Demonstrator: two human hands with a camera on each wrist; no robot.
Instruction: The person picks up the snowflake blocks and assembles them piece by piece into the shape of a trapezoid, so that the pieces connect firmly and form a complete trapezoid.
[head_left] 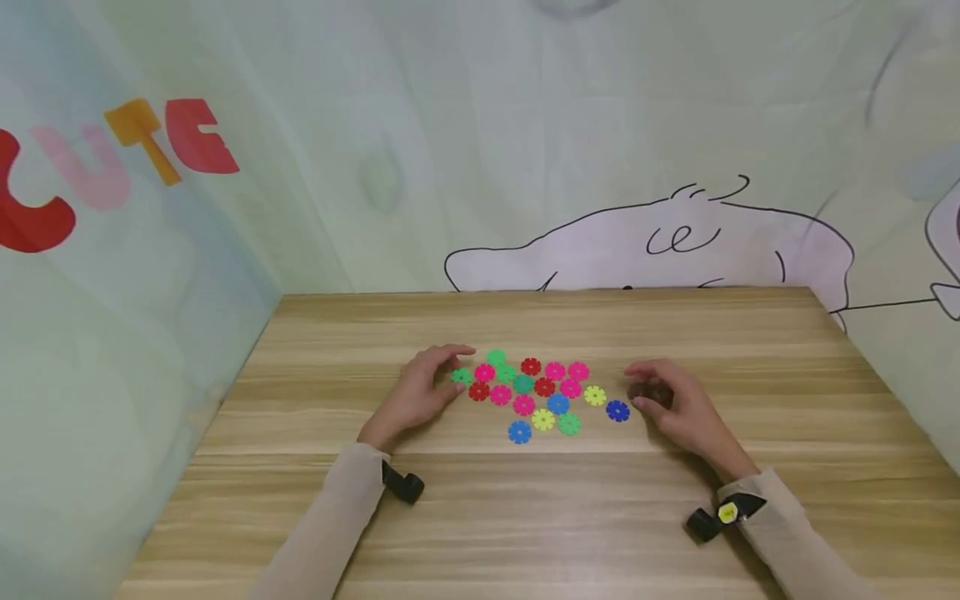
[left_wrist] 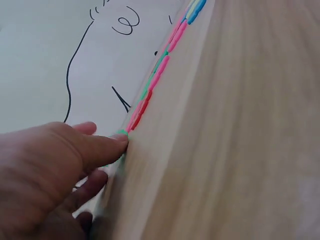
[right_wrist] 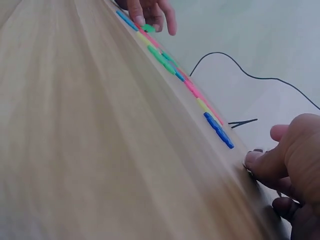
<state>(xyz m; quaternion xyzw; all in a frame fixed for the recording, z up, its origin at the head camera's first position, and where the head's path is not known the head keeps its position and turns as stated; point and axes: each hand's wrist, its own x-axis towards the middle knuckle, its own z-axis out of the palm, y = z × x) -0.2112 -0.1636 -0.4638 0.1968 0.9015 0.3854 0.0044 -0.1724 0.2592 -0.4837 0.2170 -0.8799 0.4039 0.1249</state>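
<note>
Pinching a green disc (head_left: 461, 377), the left hand (head_left: 420, 390) has its thumb and fingers around it, left of the middle of the frame. It seems to use just the tips, maybe because the disc is so thin. The right hand (head_left: 681, 410) bends over a dark patch at the right, near a dark blue disc (head_left: 618, 411); I cannot tell if it holds something. The other bright discs (head_left: 528, 386) lie flat between the hands, perhaps so both can reach. They look like shiny plastic, round, with little cuts around the edges. The surface (head_left: 480, 517) has wood stripes.
</note>
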